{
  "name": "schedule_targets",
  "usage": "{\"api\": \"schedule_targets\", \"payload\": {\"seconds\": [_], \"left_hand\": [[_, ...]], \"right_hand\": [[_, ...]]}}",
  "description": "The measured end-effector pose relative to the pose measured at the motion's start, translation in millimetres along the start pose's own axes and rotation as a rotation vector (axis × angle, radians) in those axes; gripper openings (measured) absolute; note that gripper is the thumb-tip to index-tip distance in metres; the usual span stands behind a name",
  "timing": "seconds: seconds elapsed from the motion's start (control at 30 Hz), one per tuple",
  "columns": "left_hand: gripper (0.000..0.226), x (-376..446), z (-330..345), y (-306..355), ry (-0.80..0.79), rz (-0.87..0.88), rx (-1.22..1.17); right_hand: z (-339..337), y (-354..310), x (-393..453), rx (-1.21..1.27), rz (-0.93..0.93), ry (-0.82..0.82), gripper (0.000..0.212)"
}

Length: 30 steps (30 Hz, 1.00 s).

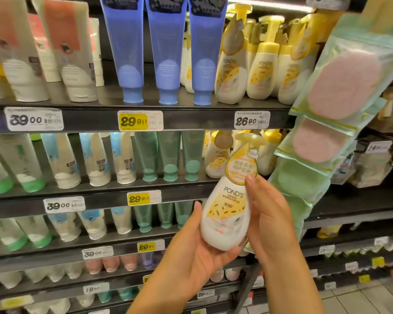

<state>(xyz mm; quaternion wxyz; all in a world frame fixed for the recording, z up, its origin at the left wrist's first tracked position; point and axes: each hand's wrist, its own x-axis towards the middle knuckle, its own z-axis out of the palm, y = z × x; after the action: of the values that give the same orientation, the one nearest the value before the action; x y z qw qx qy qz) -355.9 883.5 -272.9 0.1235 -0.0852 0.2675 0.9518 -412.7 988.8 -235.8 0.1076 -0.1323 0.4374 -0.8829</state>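
I hold a white pump bottle (225, 214) with a yellow label and a round yellow tag on its neck, out in front of the store shelves at lower centre. My left hand (197, 257) cups the bottle's base from below, thumb up along its left side. My right hand (268, 216) grips the right side, thumb tip near the neck tag. The bottle leans slightly to the right. Its pump head overlaps the bottles on the shelf behind it.
Dark shelves (191, 121) carry rows of standing tubes: blue tubes (166, 48), green tubes (170, 155), white ones (61, 159). Matching pump bottles (261, 64) stand at upper right. A hanging strip of sponge packs (340, 91) slants down the right. Tiled floor (368, 300) shows at bottom right.
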Motion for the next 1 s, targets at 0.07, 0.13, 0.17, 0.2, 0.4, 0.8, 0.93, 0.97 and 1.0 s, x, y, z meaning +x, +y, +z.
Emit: {"api": "schedule_targets", "payload": {"seconds": [0.07,0.13,0.17,0.2,0.4,0.8,0.93,0.97,1.0], "left_hand": [[0.049,0.0,-4.0,4.6,-0.024,-0.018,0.008],[0.046,-2.5,-7.2,11.7,-0.060,-0.039,0.024],[0.046,-4.4,-8.9,16.4,-0.076,-0.040,0.029],[0.046,-6.1,-10.7,20.2,-0.094,-0.037,0.031],[0.055,-15.4,-25.8,38.0,-0.112,0.060,0.018],[0.066,-11.6,-34.9,46.4,-0.078,0.285,0.256],[0.064,-7.7,-33.3,42.0,-0.002,0.360,0.401],[0.062,-6.8,-32.9,41.2,0.005,0.381,0.430],[0.058,-5.8,-32.3,40.4,0.003,0.399,0.450]], "right_hand": [[6.2,0.1,-1.9,-0.030,-0.012,0.006,0.027],[12.6,0.9,-3.0,-0.065,-0.027,0.021,0.029],[16.3,2.0,-2.8,-0.087,-0.041,0.043,0.029],[19.9,3.6,-2.5,-0.105,-0.056,0.075,0.030],[39.2,18.6,-2.4,-0.130,-0.100,0.280,0.054],[48.3,30.0,-4.7,-0.341,-0.149,0.357,0.034],[50.1,31.7,-6.7,-0.435,-0.111,0.342,0.063],[50.0,32.2,-6.3,-0.439,-0.106,0.353,0.063],[49.6,32.4,-5.8,-0.443,-0.102,0.374,0.061]]}}
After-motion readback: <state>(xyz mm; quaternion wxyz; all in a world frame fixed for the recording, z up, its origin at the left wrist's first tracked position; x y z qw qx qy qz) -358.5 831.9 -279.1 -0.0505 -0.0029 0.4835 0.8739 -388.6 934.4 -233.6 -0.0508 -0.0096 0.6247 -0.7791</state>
